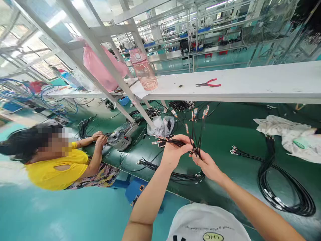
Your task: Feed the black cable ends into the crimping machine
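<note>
A bunch of thin black cables [198, 139] is gathered between my two hands above the green bench. Their ends carry orange and white tips that fan upward and to the left. My left hand [177, 149] is closed round part of the bunch. Close beside it, my right hand [204, 162] pinches the same cables lower down. The cable lengths trail under my hands, where more black cables [173, 175] lie on the bench. A phone-like object [162, 144] is partly hidden behind my left hand.
To the right lie a coiled cable bundle [271, 197] and a white cloth [283, 129]. Red-handled pliers [209, 83] and a pink bottle [143, 70] rest on the white shelf [250, 80]. Left, a co-worker in yellow [60, 170] handles cables beside a grey machine [120, 140].
</note>
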`<state>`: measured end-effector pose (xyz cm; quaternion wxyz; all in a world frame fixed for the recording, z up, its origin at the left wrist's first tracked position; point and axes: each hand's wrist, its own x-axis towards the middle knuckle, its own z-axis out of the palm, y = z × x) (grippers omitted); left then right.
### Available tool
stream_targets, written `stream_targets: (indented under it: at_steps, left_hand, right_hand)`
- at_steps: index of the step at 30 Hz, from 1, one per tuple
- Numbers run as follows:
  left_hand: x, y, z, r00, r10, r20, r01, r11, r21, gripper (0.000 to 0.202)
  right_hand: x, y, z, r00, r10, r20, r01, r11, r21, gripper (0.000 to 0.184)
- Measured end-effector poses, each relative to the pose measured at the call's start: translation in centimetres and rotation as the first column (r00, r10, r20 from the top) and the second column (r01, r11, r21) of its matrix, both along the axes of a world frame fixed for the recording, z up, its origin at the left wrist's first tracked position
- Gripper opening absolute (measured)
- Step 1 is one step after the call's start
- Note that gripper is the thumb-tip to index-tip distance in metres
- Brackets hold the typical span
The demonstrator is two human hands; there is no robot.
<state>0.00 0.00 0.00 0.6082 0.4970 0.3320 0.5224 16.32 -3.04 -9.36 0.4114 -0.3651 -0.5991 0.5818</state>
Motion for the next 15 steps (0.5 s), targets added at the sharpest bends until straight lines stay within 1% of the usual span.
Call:
stream_targets:
  at_steps: [1, 3, 4, 5, 6, 7, 8, 9, 10, 11, 12, 13, 14, 15]
  left_hand:
    - [0.3, -0.2, -0.1, 0.996, -0.032, -0.079, 0.033, 0.999, 0.010, 0.018]
    - [0.6, -0.4, -0.5, 0.976, -0.050, -0.210, 0.057, 0.998, 0.031, 0.020]
    - [0.7, -0.5, -0.7, 0.965, -0.035, -0.261, 0.049, 0.998, 0.045, 0.021]
    - [0.6, -0.4, -0.9, 0.945, 0.020, -0.326, 0.004, 0.997, 0.072, 0.024]
    - [0.5, -0.3, -1.0, 0.930, 0.076, -0.360, -0.043, 0.994, 0.099, 0.031]
    - [0.3, -0.1, -1.1, 0.929, 0.105, -0.354, -0.069, 0.991, 0.113, 0.043]
    - [0.2, 0.2, -1.0, 0.947, 0.088, -0.309, -0.058, 0.993, 0.104, 0.056]
    - [0.1, 0.5, -0.9, 0.973, 0.024, -0.231, -0.006, 0.997, 0.078, 0.065]
    - [0.0, 0.9, -0.6, 0.988, -0.064, -0.141, 0.072, 0.996, 0.050, 0.070]
    - [0.1, 1.2, -0.3, 0.986, -0.154, -0.070, 0.156, 0.987, 0.026, 0.069]
    - [0.3, 1.5, 0.0, 0.975, -0.220, -0.035, 0.221, 0.975, 0.006, 0.065]
    - [0.6, 1.8, 0.2, 0.966, -0.256, -0.037, 0.256, 0.967, -0.012, 0.058]
    - [1.0, 2.0, 0.4, 0.962, -0.264, -0.069, 0.263, 0.964, -0.026, 0.049]
    - [1.3, 2.2, 0.6, 0.961, -0.248, -0.119, 0.246, 0.969, -0.031, 0.040]
  right_hand:
    - [-0.1, 0.0, 0.0, 1.000, -0.008, -0.007, 0.008, 1.000, -0.003, 0.028]
    - [-0.2, -0.1, 0.0, 1.000, -0.024, -0.011, 0.024, 1.000, -0.007, 0.028]
    - [-0.2, -0.1, 0.0, 0.999, -0.031, -0.008, 0.031, 0.999, -0.008, 0.028]
    - [-0.2, -0.1, 0.1, 0.999, -0.047, -0.005, 0.047, 0.999, -0.011, 0.028]
    - [-0.1, -0.1, 0.1, 0.998, -0.057, 0.004, 0.057, 0.998, -0.011, 0.028]
    - [0.0, -0.1, 0.2, 0.998, -0.054, 0.021, 0.054, 0.998, -0.008, 0.029]
    - [0.3, 0.0, 0.3, 0.998, -0.033, 0.045, 0.033, 0.999, -0.003, 0.030]
    - [0.6, 0.0, 0.5, 0.997, 0.011, 0.075, -0.011, 1.000, 0.001, 0.031]
    - [1.0, 0.1, 0.7, 0.991, 0.075, 0.109, -0.076, 0.997, 0.001, 0.032]
    - [1.5, 0.2, 0.9, 0.978, 0.147, 0.145, -0.148, 0.989, -0.004, 0.033]
    - [2.0, 0.3, 1.2, 0.961, 0.212, 0.180, -0.213, 0.977, -0.010, 0.035]
    - [2.6, 0.5, 1.5, 0.940, 0.262, 0.216, -0.266, 0.964, -0.014, 0.035]
    - [3.3, 0.7, 1.9, 0.925, 0.287, 0.250, -0.294, 0.956, -0.011, 0.034]
    - [3.9, 1.0, 2.2, 0.918, 0.282, 0.279, -0.294, 0.956, 0.005, 0.033]
